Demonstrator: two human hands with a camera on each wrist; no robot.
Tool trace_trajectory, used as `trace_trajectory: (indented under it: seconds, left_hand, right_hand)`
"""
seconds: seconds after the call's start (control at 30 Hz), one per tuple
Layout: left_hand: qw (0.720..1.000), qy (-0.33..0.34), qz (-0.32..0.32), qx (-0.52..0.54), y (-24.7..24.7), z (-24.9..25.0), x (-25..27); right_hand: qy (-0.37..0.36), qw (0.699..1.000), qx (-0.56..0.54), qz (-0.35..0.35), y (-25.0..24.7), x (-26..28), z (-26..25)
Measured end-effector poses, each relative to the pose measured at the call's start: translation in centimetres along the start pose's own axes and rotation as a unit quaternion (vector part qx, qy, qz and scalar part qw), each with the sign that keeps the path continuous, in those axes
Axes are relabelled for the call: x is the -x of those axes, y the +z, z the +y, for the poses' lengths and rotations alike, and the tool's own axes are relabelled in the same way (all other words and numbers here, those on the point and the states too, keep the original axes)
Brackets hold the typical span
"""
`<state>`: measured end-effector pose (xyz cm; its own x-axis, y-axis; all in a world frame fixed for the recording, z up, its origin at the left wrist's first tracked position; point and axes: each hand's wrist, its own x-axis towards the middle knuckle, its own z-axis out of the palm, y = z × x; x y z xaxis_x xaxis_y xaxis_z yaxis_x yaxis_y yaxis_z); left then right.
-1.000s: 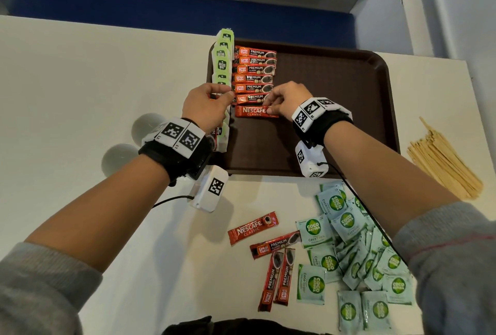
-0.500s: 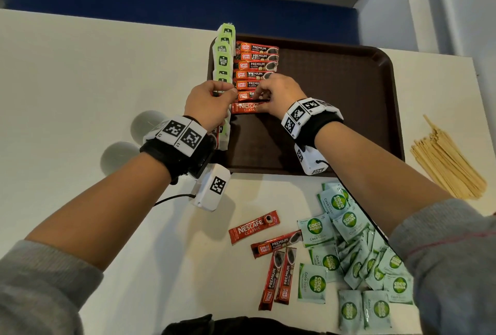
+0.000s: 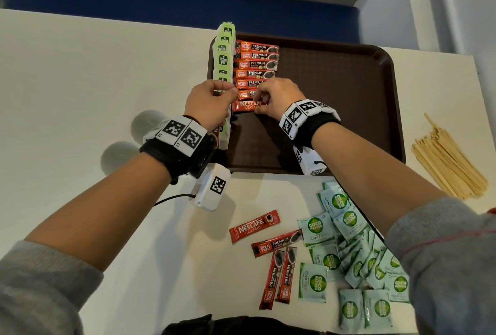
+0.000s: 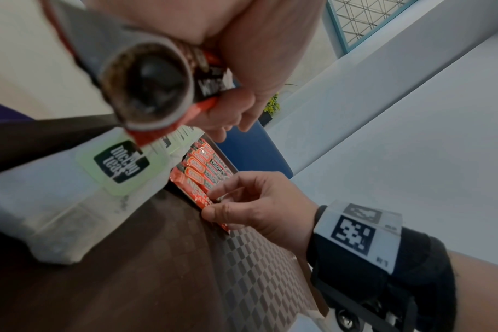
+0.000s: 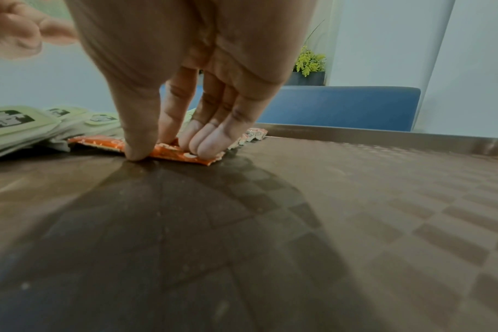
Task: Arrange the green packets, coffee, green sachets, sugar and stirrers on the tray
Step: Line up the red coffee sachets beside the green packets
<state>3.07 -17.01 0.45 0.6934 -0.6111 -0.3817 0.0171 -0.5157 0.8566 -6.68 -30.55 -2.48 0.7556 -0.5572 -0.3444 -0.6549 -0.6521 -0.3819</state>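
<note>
A brown tray (image 3: 335, 98) holds a column of light green packets (image 3: 224, 58) along its left edge and a row of red coffee sticks (image 3: 257, 64) beside them. My right hand (image 3: 256, 105) pinches a red Nescafe stick (image 3: 243, 106) lying at the near end of that row; in the right wrist view the thumb and fingers (image 5: 202, 143) press it onto the tray (image 5: 356, 202). My left hand (image 3: 226, 90) hovers over the green packets, its thumb at the row's left end. It grips a spare coffee stick (image 4: 148, 89) in its palm.
Loose coffee sticks (image 3: 253, 230) lie on the white table in front of the tray. A pile of green Coco sugar sachets (image 3: 349, 254) sits to their right. Wooden stirrers (image 3: 448, 162) lie right of the tray. Two grey round marks (image 3: 119, 154) are left of it.
My right hand has moved left along the Nescafe stick and slid it up against the row. The left hand stays at the green packets.
</note>
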Motion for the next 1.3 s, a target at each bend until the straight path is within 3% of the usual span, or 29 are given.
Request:
trace_trajectory:
  seconds: [0.37,0.6,0.83,0.93,1.03,1.1,1.3]
  left_hand:
    - [1.000,0.001,-0.001,0.002,-0.1,-0.2,-0.1]
    - [0.996,-0.041,-0.020,0.073,0.0,1.0,0.1]
    - [0.986,-0.089,-0.074,0.118,-0.2,2.3,1.6]
    - [0.986,-0.093,-0.076,0.114,0.2,2.2,1.6]
    - [0.989,-0.062,-0.098,0.092,0.4,1.6,1.4]
    - [0.994,-0.018,-0.105,0.023,0.3,1.1,1.3]
    - [0.994,0.062,-0.053,-0.071,-0.4,0.6,1.2]
  right_hand:
    - [-0.003,1.000,-0.011,0.012,-0.3,0.2,0.1]
    - [-0.061,0.985,-0.147,0.062,-2.1,1.3,-2.0]
    - [-0.115,0.955,-0.258,-0.092,-3.1,2.1,-4.0]
    - [-0.120,0.947,-0.278,-0.105,-3.0,2.1,-4.3]
    - [-0.121,0.946,-0.283,-0.097,-3.2,1.9,-4.0]
    - [-0.113,0.946,-0.289,-0.093,-3.6,1.8,-3.5]
    - [-0.104,0.967,-0.221,-0.075,-4.4,1.6,-3.0]
